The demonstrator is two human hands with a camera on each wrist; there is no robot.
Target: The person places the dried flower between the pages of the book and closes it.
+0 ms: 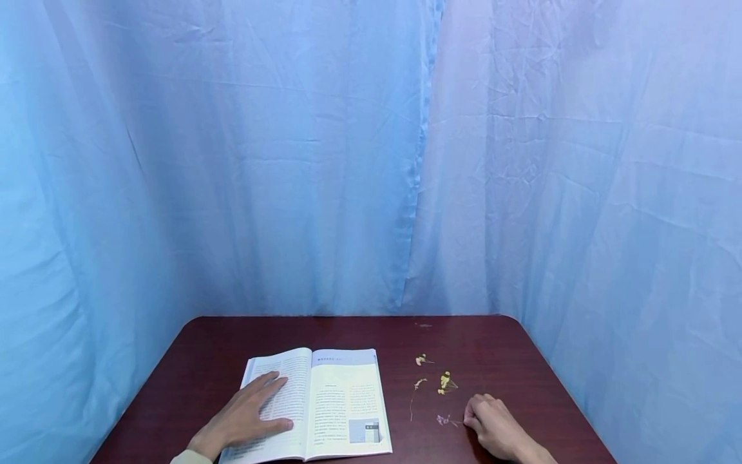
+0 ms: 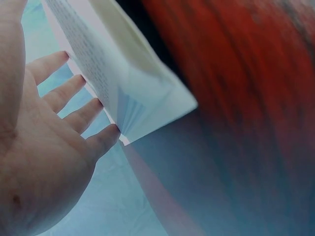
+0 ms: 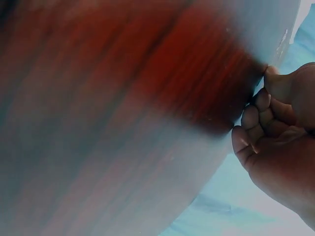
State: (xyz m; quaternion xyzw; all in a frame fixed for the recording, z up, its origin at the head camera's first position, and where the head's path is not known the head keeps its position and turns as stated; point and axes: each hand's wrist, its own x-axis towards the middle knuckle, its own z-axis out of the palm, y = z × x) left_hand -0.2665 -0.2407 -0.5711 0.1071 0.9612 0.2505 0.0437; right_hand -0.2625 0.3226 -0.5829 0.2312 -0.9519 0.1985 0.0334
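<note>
on the near left of the bench (image 1: 493, 361) we see an open book (image 1: 324, 406), the left grip (image 1: 246, 412) resting on its left page with fingers spread apart. to the right, the right grip (image 1: 495, 422) has curled fingers at the stem end of a purple sprig (image 1: 443, 419); we cannot tell whether they pinch it. farther off, right of the book, lie three yellow sprigs (image 1: 445, 380).

A cream-toned sleeve (image 1: 191, 457) edges the wrist of a person's left grip (image 1: 246, 412), a bare hand with a small dark spot (image 2: 16, 199) near the heel of the palm; the right grip (image 1: 493, 422) is likewise a bare hand, its wrist and lower forearm uncovered.
</note>
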